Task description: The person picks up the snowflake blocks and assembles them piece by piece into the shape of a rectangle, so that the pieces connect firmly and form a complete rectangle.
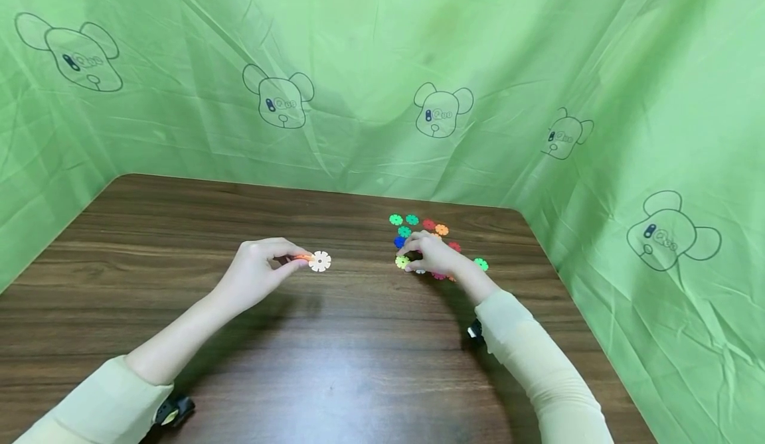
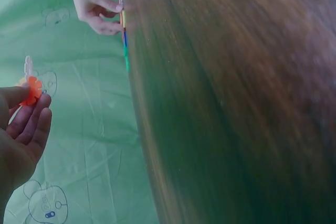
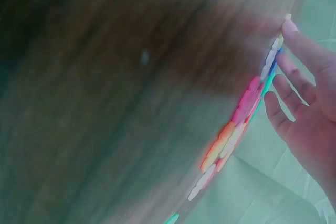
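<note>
Green cloth (image 1: 358,32) hangs all round, printed with big-eared animal outlines (image 1: 281,102), and below it runs a dark wood-grain table (image 1: 179,231). Now to the action! My left hand (image 1: 257,271) has a narrow pinch on an orange disc (image 1: 303,257), thumb on one face, fingertips behind, and joined at its edge is a white disc (image 1: 319,261), notched like a flower, sticking out free of my fingers. That pair is up off the wood, with the head view showing the white one nearly face-on. Across to the right side: my right hand (image 1: 427,253) is at the near left of a scatter of coloured discs, thumb and a finger on opposite sides of a yellow-green disc (image 1: 402,262). Narrow hold at the rim; whether it's off the table, I can't tell. A blue disc (image 1: 400,241) lies just beyond, a green disc (image 1: 481,265) out to the right. I'd judge these light, stiff plastic, smooth enough to slip flat on the wood, with thin teeth that could bend. Best purchase: opposite rim edges, slots left clear.
</note>
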`<state>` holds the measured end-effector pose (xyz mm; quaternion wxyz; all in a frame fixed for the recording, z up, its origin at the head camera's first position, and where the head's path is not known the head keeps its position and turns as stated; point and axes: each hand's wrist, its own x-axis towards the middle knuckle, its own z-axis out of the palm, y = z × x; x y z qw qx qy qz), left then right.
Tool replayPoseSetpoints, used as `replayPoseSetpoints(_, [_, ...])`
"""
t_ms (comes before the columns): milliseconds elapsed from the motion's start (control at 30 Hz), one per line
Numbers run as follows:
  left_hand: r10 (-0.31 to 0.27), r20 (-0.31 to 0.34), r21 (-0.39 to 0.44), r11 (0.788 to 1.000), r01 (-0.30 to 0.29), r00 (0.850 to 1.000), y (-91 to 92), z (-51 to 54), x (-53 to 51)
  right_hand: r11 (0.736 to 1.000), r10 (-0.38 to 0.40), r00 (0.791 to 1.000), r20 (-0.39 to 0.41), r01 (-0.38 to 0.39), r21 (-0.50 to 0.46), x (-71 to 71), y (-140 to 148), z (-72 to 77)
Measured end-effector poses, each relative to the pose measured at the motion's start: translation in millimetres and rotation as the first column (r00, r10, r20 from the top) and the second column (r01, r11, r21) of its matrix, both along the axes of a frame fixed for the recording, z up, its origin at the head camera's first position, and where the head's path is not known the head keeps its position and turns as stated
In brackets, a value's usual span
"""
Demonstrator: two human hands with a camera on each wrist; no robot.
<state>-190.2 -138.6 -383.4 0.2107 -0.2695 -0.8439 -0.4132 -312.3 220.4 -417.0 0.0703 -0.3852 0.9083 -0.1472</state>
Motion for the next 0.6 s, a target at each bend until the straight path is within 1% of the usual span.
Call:
replayPoseSetpoints(67, [0.005, -0.007, -0.004, 1.000, -0.005, 1.000, 1.4, 0.2, -0.3, 1.000, 0.003, 1.000, -0.011, -0.003, -0.004, 0.4, -1.0, 0.5])
replayPoseSetpoints(133, [0.004, -0.013, -0.002, 1.000, -0.004, 1.000, 3.1, 0.4, -0.6, 1.000, -0.009, 1.000, -0.012, 0.009, -0.013, 0.3, -1.6, 0.4])
replayPoseSetpoints(300, [0.002, -0.025, 0.003, 1.000, -0.002, 1.000, 7.1, 2.1, -0.9, 0.995, -0.068, 0.997, 0.031, 0.070, -0.066, 0.5, -1.8, -1.0])
replayPoseSetpoints(400, [0.015, -0.027, 0.005, 1.000, -0.014, 1.000, 8.4, 2.7, -1.1, 0.993, -0.078, 0.997, 0.027, 0.080, -0.088, 1.4, -1.4, -2.3])
replayPoseSetpoints(533, [0.033, 0.001, 0.011, 0.999, -0.033, 0.999, 9.6, 3.7, 0.3, 0.990, -0.085, 0.995, 0.049, 0.090, -0.106, 4.8, -2.3, -0.3])
replayPoseSetpoints(600, [0.036, 0.029, 0.014, 0.999, -0.037, 0.999, 10.3, 4.3, 1.3, 0.987, -0.098, 0.991, 0.086, 0.108, -0.121, 7.5, -3.4, 2.9])
